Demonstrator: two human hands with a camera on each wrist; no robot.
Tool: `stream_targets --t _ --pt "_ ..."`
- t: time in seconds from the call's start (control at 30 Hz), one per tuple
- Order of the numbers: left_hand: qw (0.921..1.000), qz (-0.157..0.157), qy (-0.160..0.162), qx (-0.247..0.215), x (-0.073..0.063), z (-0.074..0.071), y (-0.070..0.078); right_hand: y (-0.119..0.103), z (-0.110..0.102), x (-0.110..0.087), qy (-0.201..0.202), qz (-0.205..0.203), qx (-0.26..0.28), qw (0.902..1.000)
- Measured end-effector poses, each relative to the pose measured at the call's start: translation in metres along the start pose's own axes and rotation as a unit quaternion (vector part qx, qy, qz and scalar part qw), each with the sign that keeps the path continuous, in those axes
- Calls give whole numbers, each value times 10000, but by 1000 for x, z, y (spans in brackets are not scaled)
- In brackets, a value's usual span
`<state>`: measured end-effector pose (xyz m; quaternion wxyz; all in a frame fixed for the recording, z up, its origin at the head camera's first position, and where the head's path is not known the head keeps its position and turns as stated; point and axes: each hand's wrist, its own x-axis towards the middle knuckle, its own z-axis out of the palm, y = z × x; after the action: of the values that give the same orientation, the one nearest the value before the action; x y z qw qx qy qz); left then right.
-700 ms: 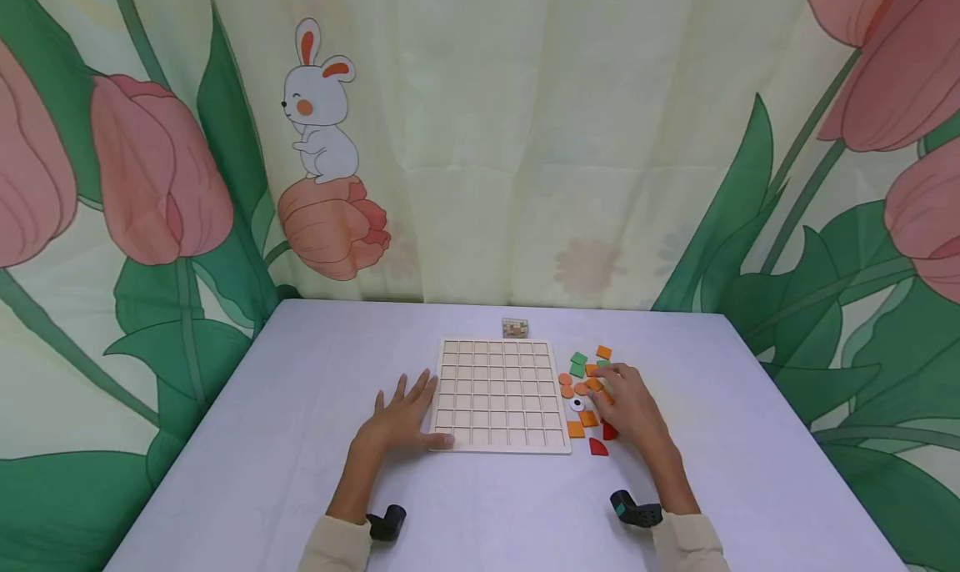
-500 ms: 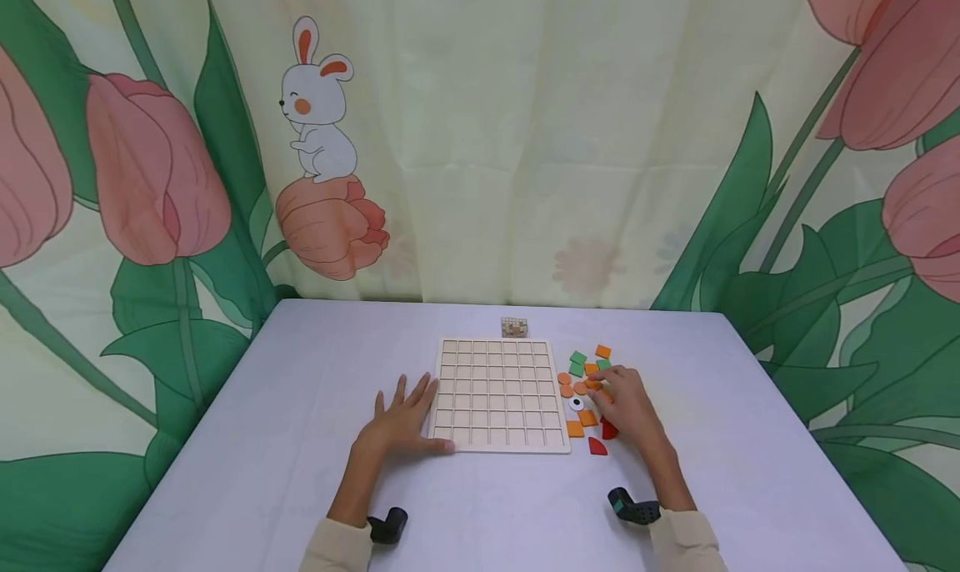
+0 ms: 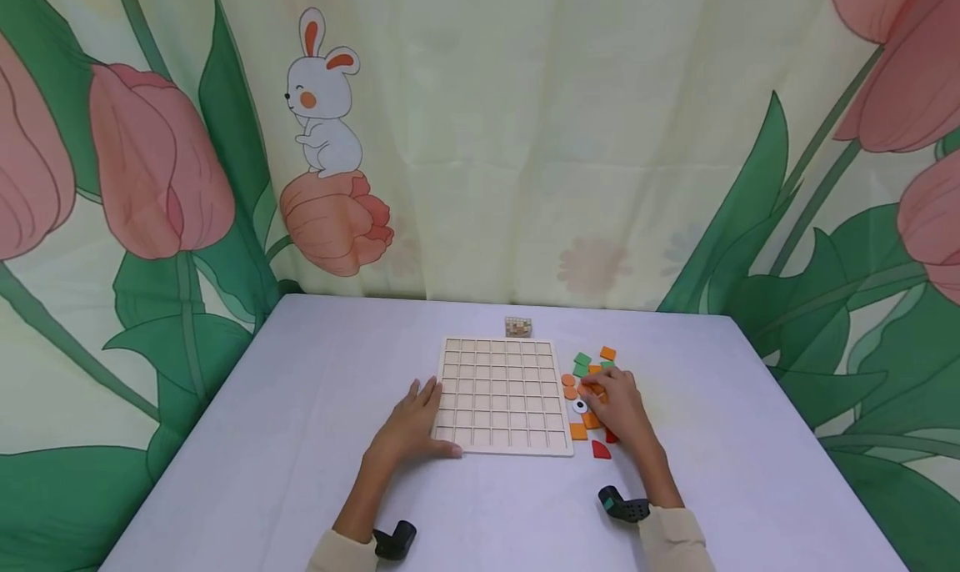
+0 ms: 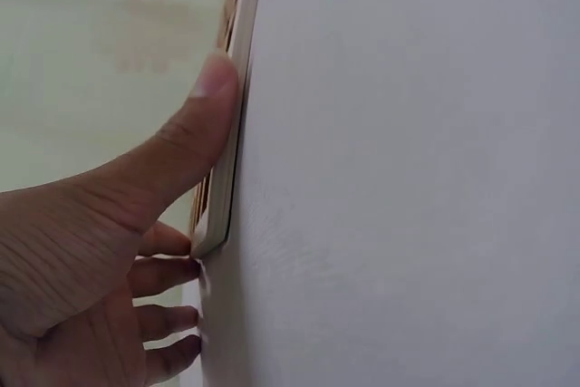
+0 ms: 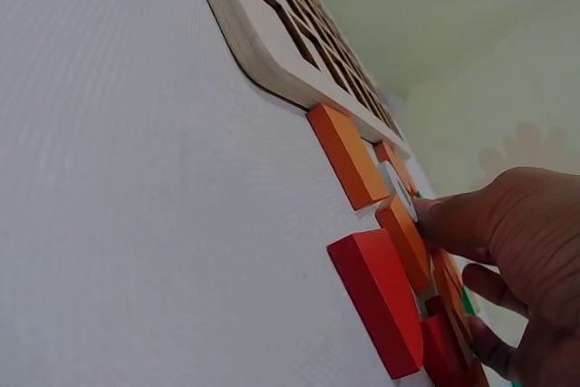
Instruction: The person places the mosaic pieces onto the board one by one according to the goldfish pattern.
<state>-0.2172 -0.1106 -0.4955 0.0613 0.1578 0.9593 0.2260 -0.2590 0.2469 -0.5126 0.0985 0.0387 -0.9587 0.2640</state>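
Note:
A pale wooden board with a grid of square recesses [image 3: 498,397] lies on the table. My left hand [image 3: 411,426] spans its near left corner, thumb along the front edge and fingers at the left side. In the left wrist view the thumb [image 4: 195,124] presses the board's edge. Right of the board my right hand [image 3: 621,401] bends its fingers down among small loose pieces. Thumb and forefinger are right at the orange pieces, beside a white disc with a black dot [image 3: 580,406]; I cannot tell whether they pinch one. Orange squares [image 3: 578,432] lie close by.
Two red quarter-round pieces [image 5: 376,301] lie nearest me, one partly behind the right hand. Orange discs [image 3: 568,380] and green pieces [image 3: 582,359] lie along the board's right side. A small patterned block [image 3: 518,328] stands behind the board. A printed curtain [image 3: 480,138] hangs behind the table.
The head view has shifted slightly. My right hand has moved a little left over the orange pieces, its fingertips drawing closer together. My left hand's fingers have come closer together along the board's edge.

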Motion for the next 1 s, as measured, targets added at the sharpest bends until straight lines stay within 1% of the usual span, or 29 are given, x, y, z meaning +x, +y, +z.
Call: stream_targets --t 0.1,0.2,0.33,0.57,0.73,0.87,1.0 --pt "9997 -61 202 -123 -1 2 3 0 1 0 9 -7 -19 10000" --pt "9984 -86 332 -449 0 7 3 1 1 0 28 -35 -41 10000" --pt "9949 -26 487 -887 1 14 0 2 2 -1 35 -20 -2 10000" --pt "9820 9 881 -1672 -3 25 -9 0 0 2 -59 136 -9 9999" --pt "9773 114 1080 -1821 -2 32 -13 0 -3 4 -61 87 105 9999" --pt "9766 154 1138 -1819 -3 34 -14 2 -3 4 -50 41 305 9995" --pt "9762 146 1131 -1845 -6 34 -14 3 -3 3 -26 74 443 9990"
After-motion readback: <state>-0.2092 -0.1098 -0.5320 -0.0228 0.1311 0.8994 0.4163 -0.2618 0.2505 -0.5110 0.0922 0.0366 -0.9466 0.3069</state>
